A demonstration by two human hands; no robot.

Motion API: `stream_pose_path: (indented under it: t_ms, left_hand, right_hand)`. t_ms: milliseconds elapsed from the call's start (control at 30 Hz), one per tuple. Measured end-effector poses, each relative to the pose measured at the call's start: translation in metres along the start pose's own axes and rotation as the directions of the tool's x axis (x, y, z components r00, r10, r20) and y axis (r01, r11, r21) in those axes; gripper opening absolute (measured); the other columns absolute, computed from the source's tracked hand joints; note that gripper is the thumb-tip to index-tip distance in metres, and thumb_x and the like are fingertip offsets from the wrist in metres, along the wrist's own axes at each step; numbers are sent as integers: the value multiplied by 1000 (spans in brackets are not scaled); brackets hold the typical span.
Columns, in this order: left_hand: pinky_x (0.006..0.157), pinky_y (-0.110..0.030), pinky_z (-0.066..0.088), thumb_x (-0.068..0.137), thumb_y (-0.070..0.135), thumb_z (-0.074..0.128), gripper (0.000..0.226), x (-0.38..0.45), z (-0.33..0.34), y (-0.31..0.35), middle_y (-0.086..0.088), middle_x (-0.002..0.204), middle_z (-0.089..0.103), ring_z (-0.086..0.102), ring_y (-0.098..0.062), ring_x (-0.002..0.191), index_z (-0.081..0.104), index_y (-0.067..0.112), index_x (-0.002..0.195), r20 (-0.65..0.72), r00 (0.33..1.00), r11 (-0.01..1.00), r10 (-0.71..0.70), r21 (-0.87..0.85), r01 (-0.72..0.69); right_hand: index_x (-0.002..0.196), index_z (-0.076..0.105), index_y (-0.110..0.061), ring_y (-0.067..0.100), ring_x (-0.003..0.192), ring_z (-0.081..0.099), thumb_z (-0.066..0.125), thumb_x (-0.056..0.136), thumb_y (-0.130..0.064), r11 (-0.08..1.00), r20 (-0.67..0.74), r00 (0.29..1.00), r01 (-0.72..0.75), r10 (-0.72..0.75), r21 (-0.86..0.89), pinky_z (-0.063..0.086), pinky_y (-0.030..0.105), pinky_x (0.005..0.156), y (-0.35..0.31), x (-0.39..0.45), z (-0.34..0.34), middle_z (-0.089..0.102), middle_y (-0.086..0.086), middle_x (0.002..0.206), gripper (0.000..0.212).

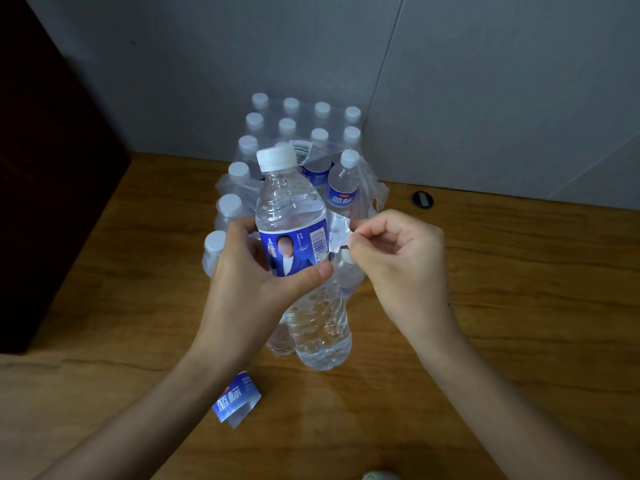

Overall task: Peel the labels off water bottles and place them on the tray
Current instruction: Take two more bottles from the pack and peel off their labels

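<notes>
The left hand gripped a water bottle around its blue label. The right hand pinched the loose end of that label, just beside the bottle. Behind stood a wrapped pack of bottles. One peeled label lay on the wooden worktop, near the left arm. A grey wall stood behind.
</notes>
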State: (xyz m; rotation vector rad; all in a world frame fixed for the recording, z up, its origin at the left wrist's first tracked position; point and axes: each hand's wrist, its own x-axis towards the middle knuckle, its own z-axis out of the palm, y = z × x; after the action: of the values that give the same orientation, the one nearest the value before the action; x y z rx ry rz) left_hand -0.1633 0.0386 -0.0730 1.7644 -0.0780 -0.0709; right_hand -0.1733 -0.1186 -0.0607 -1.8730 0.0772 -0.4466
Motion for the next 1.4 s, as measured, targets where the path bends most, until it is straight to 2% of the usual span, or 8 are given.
stream_pose_path:
  t_ms: [200, 300, 467, 733, 867, 1067, 1267, 1400]
  left_hand:
    - [55, -4, 47, 44, 56, 77, 67, -1, -1, 3, 36, 88, 64, 66, 9, 80, 44, 41, 100, 37, 999, 998, -16, -59, 19]
    - [54, -4, 47, 44, 56, 76, 66, 0, -1, 5, 36, 87, 64, 65, 11, 80, 45, 40, 100, 48, 999, 998, -10, -61, 13]
    - [57, -8, 50, 41, 54, 78, 70, 1, -3, 6, 15, 87, 69, 68, 4, 81, 48, 37, 103, 46, 999, 996, -12, -87, 16]
    - [60, -8, 50, 44, 51, 79, 67, -2, -6, 12, 21, 95, 68, 67, 2, 86, 51, 35, 102, 92, 996, 997, 8, -83, 0]
    - [61, -7, 49, 42, 52, 81, 69, -2, -4, 14, 18, 91, 69, 66, 5, 84, 49, 36, 101, 59, 998, 998, 32, -50, -29]
    - [66, -15, 54, 45, 55, 87, 70, 0, -5, 16, 18, 89, 67, 66, 4, 83, 46, 42, 99, -21, 999, 999, 33, 10, -32]
    - [70, -20, 52, 40, 68, 74, 77, -3, 2, 18, 38, 95, 57, 59, 13, 89, 39, 43, 104, -20, 999, 995, 32, 95, -29]
    - [63, -14, 52, 58, 63, 71, 54, -2, -12, 21, 23, 101, 65, 64, 1, 92, 50, 42, 104, 113, 992, 998, 61, -18, -59]
  right_hand:
    - [66, 67, -14, 34, 75, 70, 64, 83, 2, 906, -21, 948, -296, 317, 304, 60, 40, 70, 7, 2, -4, 71, 16, 74, 23]
    - [62, 65, -13, 20, 67, 72, 57, 88, 5, 828, 8, 918, -361, 396, 430, 58, 26, 62, 8, 5, -9, 73, 6, 70, 32]
    - [70, 65, -9, 20, 73, 73, 59, 88, 1, 846, 7, 924, -353, 382, 399, 58, 25, 65, 9, 5, -11, 74, 6, 76, 22]
    - [80, 68, -13, 24, 81, 72, 60, 93, -20, 756, 50, 851, -491, 523, 434, 58, 36, 72, 23, 2, -8, 74, 7, 83, 16]
    - [100, 68, -20, 17, 87, 70, 61, 84, -53, 803, 221, 891, -452, 395, 388, 53, 29, 69, 29, -15, -2, 74, 3, 98, 37]
    - [134, 48, -18, 18, 121, 56, 66, 77, -21, 912, 570, 818, -291, 79, 290, 47, 33, 97, 28, -24, -4, 62, -3, 127, 60]
    - [128, 51, -21, 7, 104, 66, 83, 72, -13, 967, 394, 910, -202, 128, 154, 54, 23, 82, 21, -24, 17, 69, -9, 113, 65]
    - [110, 64, -13, 16, 93, 70, 78, 69, 4, 908, 514, 857, -249, 43, 338, 55, 27, 77, 15, -11, -2, 73, 2, 101, 47]
